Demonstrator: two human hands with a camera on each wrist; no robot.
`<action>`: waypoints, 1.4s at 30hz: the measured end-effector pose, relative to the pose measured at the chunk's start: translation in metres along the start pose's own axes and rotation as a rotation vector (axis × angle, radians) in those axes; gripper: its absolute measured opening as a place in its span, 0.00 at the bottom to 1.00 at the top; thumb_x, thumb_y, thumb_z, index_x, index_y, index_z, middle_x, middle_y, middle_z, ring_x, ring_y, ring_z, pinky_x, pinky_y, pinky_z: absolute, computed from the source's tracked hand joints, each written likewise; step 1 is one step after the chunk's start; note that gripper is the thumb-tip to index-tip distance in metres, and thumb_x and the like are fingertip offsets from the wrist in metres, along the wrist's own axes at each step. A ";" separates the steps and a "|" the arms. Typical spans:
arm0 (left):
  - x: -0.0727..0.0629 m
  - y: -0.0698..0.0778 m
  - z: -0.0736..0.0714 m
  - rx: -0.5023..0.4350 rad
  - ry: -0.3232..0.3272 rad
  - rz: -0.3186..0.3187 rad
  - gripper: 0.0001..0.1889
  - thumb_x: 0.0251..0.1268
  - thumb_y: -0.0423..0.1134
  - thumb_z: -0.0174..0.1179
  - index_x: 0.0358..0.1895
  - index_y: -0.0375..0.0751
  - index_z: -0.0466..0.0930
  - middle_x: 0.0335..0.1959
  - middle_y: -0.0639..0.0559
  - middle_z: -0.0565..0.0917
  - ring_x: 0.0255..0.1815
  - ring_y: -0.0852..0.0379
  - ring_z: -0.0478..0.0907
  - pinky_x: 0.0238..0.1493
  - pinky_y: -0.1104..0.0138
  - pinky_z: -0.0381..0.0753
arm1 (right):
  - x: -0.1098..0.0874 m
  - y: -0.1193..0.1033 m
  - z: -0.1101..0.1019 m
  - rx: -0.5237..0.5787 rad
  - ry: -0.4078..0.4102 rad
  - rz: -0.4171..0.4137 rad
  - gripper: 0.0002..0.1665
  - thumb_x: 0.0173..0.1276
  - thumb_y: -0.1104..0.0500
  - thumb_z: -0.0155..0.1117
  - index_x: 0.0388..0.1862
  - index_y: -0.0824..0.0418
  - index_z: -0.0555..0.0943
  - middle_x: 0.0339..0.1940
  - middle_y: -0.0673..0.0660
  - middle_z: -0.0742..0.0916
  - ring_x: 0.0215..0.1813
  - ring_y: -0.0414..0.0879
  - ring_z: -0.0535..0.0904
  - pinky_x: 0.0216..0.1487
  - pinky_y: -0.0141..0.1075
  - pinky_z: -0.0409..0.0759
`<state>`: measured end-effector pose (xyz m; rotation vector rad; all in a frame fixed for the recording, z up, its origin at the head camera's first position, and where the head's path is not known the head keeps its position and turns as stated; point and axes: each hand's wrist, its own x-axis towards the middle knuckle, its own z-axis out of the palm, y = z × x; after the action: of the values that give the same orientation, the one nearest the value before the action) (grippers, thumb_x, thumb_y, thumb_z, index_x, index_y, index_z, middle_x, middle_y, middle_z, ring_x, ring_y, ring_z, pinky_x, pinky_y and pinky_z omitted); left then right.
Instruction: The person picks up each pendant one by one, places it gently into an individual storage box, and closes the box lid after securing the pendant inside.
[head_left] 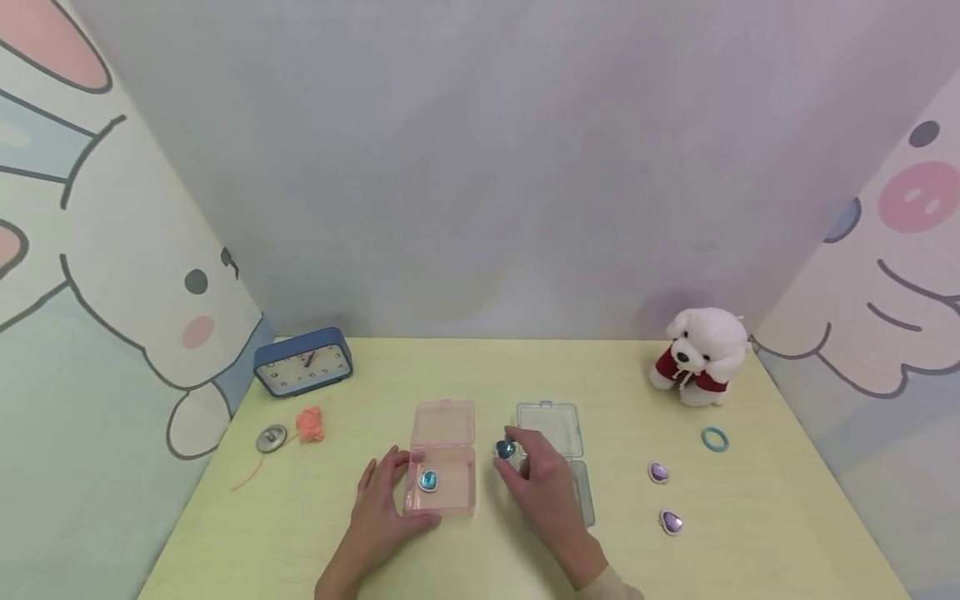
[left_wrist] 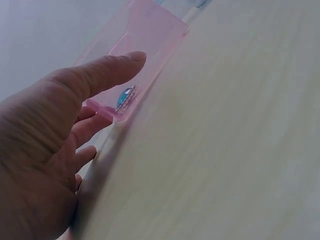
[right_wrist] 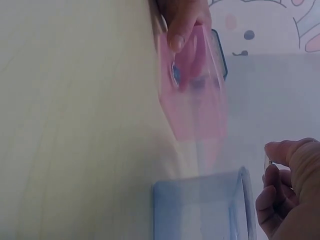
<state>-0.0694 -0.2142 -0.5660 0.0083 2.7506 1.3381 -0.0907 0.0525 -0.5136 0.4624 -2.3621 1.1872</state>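
An open pink plastic box lies on the table with its lid folded back. My left hand grips its near left corner, thumb along the front wall and fingers at the left side. Inside it lies a light blue gem with a pale beaded rim, also visible in the left wrist view. Between thumb and fingertips, my right hand pinches a darker blue gem above the gap between the boxes. Behind that hand stands an open clear bluish box, whose lower part is partly hidden.
Two purple gems and a blue ring lie at the right, before a white plush dog. A blue clock, a grey round button-like disc and a coral yarn bundle occupy the left.
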 end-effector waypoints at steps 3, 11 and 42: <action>0.000 0.000 0.000 0.004 0.002 0.003 0.50 0.44 0.57 0.85 0.73 0.57 0.68 0.73 0.45 0.79 0.87 0.41 0.49 0.85 0.41 0.34 | 0.002 -0.010 0.013 0.018 -0.044 -0.001 0.28 0.56 0.68 0.84 0.56 0.63 0.85 0.44 0.53 0.88 0.25 0.27 0.69 0.23 0.21 0.72; 0.000 -0.004 0.000 0.036 0.002 0.025 0.52 0.44 0.60 0.84 0.75 0.55 0.67 0.71 0.44 0.80 0.86 0.41 0.50 0.85 0.42 0.35 | 0.004 -0.025 0.040 0.058 -0.125 0.002 0.27 0.59 0.65 0.83 0.57 0.62 0.84 0.42 0.51 0.88 0.25 0.27 0.69 0.23 0.22 0.73; 0.000 -0.002 0.001 0.017 0.008 0.020 0.50 0.45 0.61 0.84 0.74 0.56 0.68 0.71 0.44 0.81 0.87 0.42 0.49 0.85 0.41 0.35 | -0.004 -0.027 0.059 0.011 -0.269 0.024 0.26 0.62 0.62 0.81 0.58 0.61 0.84 0.38 0.49 0.85 0.28 0.28 0.71 0.28 0.21 0.73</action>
<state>-0.0692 -0.2151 -0.5684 0.0316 2.7760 1.3228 -0.0889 -0.0104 -0.5287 0.6348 -2.5941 1.2150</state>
